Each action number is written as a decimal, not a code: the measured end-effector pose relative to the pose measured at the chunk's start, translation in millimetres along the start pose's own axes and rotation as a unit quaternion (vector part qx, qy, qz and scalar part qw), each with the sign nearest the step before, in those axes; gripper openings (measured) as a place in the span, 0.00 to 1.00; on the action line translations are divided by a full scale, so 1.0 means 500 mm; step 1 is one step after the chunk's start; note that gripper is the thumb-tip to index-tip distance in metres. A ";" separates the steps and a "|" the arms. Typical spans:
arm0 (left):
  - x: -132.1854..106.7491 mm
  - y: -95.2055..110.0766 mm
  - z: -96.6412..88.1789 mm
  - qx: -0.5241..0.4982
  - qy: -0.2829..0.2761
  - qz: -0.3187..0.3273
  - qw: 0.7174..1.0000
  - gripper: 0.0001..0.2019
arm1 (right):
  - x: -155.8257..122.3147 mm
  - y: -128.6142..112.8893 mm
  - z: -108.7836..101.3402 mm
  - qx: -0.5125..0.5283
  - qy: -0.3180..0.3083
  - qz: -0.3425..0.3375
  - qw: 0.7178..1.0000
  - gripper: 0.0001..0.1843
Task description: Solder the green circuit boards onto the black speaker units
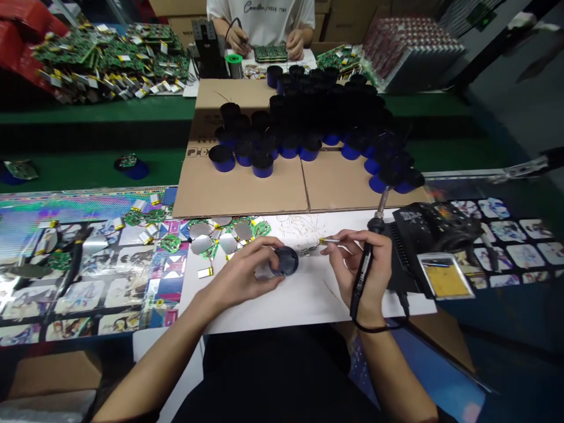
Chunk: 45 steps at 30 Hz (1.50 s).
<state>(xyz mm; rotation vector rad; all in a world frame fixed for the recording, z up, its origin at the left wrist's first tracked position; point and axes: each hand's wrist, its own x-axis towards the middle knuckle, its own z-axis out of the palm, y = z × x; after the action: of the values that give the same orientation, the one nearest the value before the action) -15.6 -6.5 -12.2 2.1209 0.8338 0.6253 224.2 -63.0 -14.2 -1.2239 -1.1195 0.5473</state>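
Note:
My left hand (240, 273) grips a dark blue round cap (286, 260) resting on a white sheet (304, 299). My right hand (359, 264) holds a black soldering iron (365, 273), its tip pointing away from me, and pinches a thin metallic strip (331, 239) between its fingertips. That strip points toward a small component (309, 251) lying just right of the cap. The cap's underside is hidden. Small green circuit boards (171, 242), round silver discs (201, 230) and small pouch cells (205, 272) lie left of my left hand.
Dark blue cylinders (222, 158) stand on flattened cardboard (238, 191) beyond the sheet. A soldering station (434, 226) with a yellow sponge tray (446, 279) sits to the right. A co-worker's hands (238, 41) work on a circuit board (271, 53) across the bench.

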 end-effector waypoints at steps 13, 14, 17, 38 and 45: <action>0.063 0.040 0.034 -0.067 0.096 -0.039 0.992 0.04 | 0.008 -0.023 0.019 -0.012 0.007 -0.037 0.999 0.22; 0.068 0.042 0.034 -0.089 0.092 -0.062 0.990 0.05 | 0.007 -0.016 0.013 -0.045 -0.006 -0.057 0.997 0.24; 0.076 0.046 0.036 -0.170 0.087 -0.116 0.975 0.12 | -0.001 0.004 -0.003 -0.121 -0.107 -0.120 0.980 0.31; -0.020 -0.010 0.051 -0.108 0.127 -0.093 0.982 0.03 | -0.056 0.025 -0.018 -0.246 -0.296 -0.161 0.909 0.24; -0.014 -0.011 0.081 -0.193 0.125 -0.163 0.959 0.08 | -0.071 0.019 -0.011 -0.264 -0.282 -0.166 0.908 0.25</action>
<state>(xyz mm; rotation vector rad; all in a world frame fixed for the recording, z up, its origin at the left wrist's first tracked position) 4.1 -27.8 -41.5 1.5313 1.0739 0.8134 217.0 -92.4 -35.8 -1.3194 -2.0253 0.3457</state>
